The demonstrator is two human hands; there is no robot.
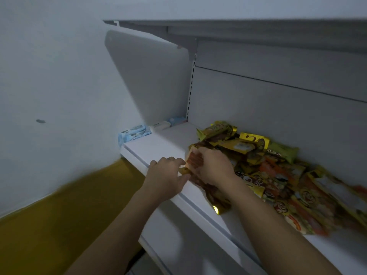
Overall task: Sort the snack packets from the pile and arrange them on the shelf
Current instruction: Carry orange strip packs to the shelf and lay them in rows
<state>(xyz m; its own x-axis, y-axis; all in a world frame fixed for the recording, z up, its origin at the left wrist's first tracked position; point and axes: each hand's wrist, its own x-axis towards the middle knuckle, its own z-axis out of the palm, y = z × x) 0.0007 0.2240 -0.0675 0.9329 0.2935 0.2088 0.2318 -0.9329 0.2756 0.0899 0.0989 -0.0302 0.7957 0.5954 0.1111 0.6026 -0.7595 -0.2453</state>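
Note:
A pile of yellow, orange and green snack packets (278, 171) covers the right part of the white shelf (158, 147). At the pile's left end, near the shelf's front edge, both hands hold one yellow and red snack packet (195, 160). My right hand (213, 168) grips it from the right and over the top. My left hand (168, 175) pinches its left edge with thumb and fingers. More packets lie under my right wrist, one hanging over the shelf's front edge (218, 207).
Pale blue packs (133, 132) stand at the shelf's far left end beside a white side panel (147, 76). Another shelf (238, 28) hangs above. A lower shelf (188, 245) sticks out below. A yellow floor (59, 215) and a white wall are at left.

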